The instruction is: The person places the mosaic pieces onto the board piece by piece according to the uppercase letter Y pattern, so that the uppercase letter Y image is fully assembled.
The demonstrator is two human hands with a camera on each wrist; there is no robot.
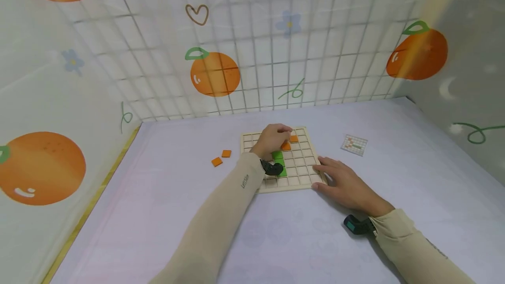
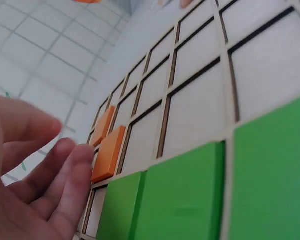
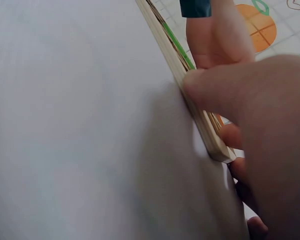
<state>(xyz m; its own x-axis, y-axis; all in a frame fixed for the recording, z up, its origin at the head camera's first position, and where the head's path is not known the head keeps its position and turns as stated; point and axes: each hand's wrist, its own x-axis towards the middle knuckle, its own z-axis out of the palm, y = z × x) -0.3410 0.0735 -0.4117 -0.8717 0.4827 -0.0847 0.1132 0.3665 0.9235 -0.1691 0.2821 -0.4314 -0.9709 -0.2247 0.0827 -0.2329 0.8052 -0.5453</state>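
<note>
A wooden grid board (image 1: 302, 160) lies flat, with green tiles (image 1: 278, 155) and orange tiles (image 1: 294, 138) set in its squares. My left hand (image 1: 273, 139) reaches over its far part. In the left wrist view, the loosely bent fingers (image 2: 80, 165) are beside the nearer orange tile (image 2: 108, 155), with no tile between them; whether they touch it, I cannot tell. My right hand (image 1: 345, 184) rests at the board's near right corner. Its thumb (image 3: 210, 90) lies against the front edge, while other fingertips touch around the corner. The left forearm hides part of the board.
Two loose orange tiles (image 1: 222, 158) lie on the pale tabletop (image 1: 158, 179) left of the board. A small card (image 1: 354, 144) printed with a coloured grid pattern lies to the right. Patterned sheets (image 1: 252, 34) enclose the back and sides.
</note>
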